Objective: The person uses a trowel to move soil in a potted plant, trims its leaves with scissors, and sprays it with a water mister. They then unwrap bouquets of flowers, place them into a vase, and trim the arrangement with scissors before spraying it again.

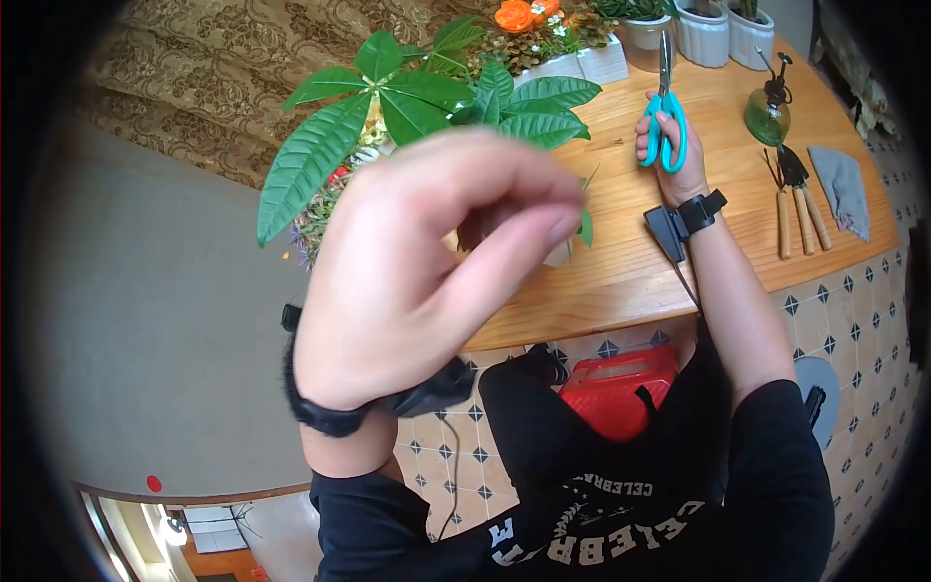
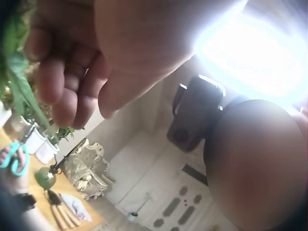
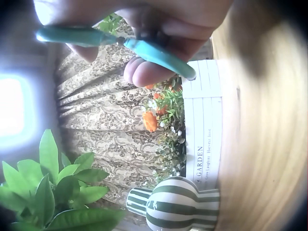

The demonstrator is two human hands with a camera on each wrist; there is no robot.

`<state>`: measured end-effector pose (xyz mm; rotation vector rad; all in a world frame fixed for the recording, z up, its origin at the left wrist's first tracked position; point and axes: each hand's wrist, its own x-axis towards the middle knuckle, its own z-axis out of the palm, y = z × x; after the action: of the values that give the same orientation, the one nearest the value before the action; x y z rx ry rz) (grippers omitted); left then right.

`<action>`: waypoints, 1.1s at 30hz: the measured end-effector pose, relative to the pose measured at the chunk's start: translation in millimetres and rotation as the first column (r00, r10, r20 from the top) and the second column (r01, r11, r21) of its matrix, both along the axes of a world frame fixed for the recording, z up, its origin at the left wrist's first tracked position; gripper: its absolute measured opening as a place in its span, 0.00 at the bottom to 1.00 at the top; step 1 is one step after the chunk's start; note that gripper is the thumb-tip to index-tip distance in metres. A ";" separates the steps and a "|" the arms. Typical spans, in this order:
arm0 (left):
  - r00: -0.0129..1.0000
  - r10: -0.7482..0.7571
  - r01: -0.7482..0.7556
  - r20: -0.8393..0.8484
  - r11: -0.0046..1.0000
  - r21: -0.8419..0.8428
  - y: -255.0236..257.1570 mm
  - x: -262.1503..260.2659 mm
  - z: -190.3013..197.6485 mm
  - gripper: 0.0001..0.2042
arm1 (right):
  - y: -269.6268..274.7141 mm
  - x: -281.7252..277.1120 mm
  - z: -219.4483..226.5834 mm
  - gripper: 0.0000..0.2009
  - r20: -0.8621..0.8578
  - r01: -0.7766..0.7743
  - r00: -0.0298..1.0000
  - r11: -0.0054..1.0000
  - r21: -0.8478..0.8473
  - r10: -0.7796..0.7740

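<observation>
The left hand (image 1: 417, 252) is raised close to the head camera, blurred, covering part of the table and plant. Its fingers bend loosely toward the thumb, and in the left wrist view the same hand (image 2: 82, 57) holds nothing. Farther back on the right, the right hand (image 1: 687, 165) grips scissors (image 1: 665, 100) by their turquoise handles, blades pointing away from the body. Fingers of the right hand (image 3: 178, 24) curl around the scissors handles (image 3: 159, 55) in the right wrist view, where the blades cannot be made out.
A leafy plant (image 1: 330, 145) stands behind the left hand. A white planter (image 1: 601, 64) and white pots (image 1: 702, 39) line the back. At right lie a spray bottle (image 1: 767, 118), wooden-handled tools (image 1: 803, 218) and grey cloth (image 1: 840, 189). A striped vase (image 3: 175, 204) stands near the planter.
</observation>
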<state>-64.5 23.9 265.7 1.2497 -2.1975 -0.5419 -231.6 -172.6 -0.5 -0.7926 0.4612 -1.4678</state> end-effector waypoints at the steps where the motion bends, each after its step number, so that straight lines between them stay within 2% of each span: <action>1: 0.995 0.061 -0.054 0.082 0.995 -0.086 -9.9 -5.7 -1.3 0.09 | 0.2 -0.2 -0.5 0.23 0.004 -0.006 1.000 1.000 0.000 0.005; 3: 0.953 0.200 -0.136 0.226 0.953 -0.272 -35.1 -12.9 2.0 0.10 | 0.1 -0.8 -1.1 0.23 0.007 -0.012 1.000 1.000 0.001 0.012; 4: 0.892 0.292 -0.160 0.346 0.917 -0.364 -51.4 -11.7 4.8 0.12 | -0.3 -1.3 -1.1 0.23 0.011 -0.015 1.000 1.000 -0.001 0.015; 5: 0.833 0.345 -0.181 0.432 0.909 -0.377 -68.4 -5.9 8.1 0.13 | -0.4 -1.5 -1.7 0.23 0.014 -0.017 1.000 1.000 0.002 0.017; 6: 0.815 0.389 -0.250 0.430 0.905 -0.345 -79.7 -5.0 10.5 0.14 | -0.6 -1.4 -2.3 0.23 0.019 -0.019 1.000 1.000 0.005 0.019; 7: 0.723 0.441 -0.315 0.532 0.896 -0.314 -95.0 2.1 17.9 0.16 | -1.4 -2.0 -2.8 0.23 0.025 -0.019 1.000 1.000 0.007 0.019; 8: 0.671 0.477 -0.298 0.567 0.874 -0.383 -110.5 17.2 18.0 0.17 | -1.1 -2.4 -2.6 0.23 0.022 -0.018 1.000 1.000 0.013 0.018; 9: 0.604 0.488 -0.313 0.630 0.872 -0.375 -123.8 27.6 20.4 0.18 | 0.0 -2.4 -1.8 0.22 0.018 -0.017 1.000 1.000 0.019 0.016; 10: 0.566 0.517 -0.410 0.642 0.852 -0.326 -134.1 35.1 22.8 0.21 | 0.4 -2.8 -0.8 0.22 0.015 -0.015 1.000 1.000 0.024 0.014; 13: 0.494 0.509 -0.527 0.705 0.820 -0.224 -151.2 49.5 20.9 0.26 | 0.5 -2.4 -0.6 0.22 0.007 -0.013 1.000 0.999 0.036 0.013; 14: 0.537 0.506 -0.507 0.675 0.833 -0.221 -150.1 51.3 18.9 0.28 | 0.4 -2.3 -0.5 0.22 0.003 -0.016 1.000 0.999 0.038 0.016; 17: 0.657 0.508 -0.539 0.556 0.833 -0.124 -145.8 56.1 11.2 0.24 | 0.0 -2.1 -1.2 0.22 -0.007 -0.026 1.000 0.999 0.044 0.027; 23: 0.855 0.469 -0.480 0.220 0.877 -0.003 -142.3 69.6 -6.4 0.11 | -0.8 -2.4 -2.0 0.23 -0.004 -0.047 0.999 0.998 0.033 0.047; 26: 0.898 0.438 -0.440 0.047 0.897 0.038 -137.9 75.2 -11.3 0.11 | -0.9 -2.7 -3.4 0.23 0.011 -0.048 0.999 0.998 0.032 0.048; 29: 0.936 0.349 -0.349 -0.046 0.937 -0.002 -130.6 78.7 -13.6 0.08 | -0.5 -1.7 -3.0 0.24 0.023 -0.053 0.998 0.998 0.031 0.053; 33: 0.974 0.222 -0.225 -0.043 0.972 -0.063 -122.7 83.5 -15.7 0.08 | -1.5 -1.5 -3.0 0.25 0.020 -0.055 0.998 0.998 0.027 0.055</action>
<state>18.9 -98.8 250.1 1.4167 -1.9950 -0.3928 -233.2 -174.1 -3.5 -0.7633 0.4409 -1.4140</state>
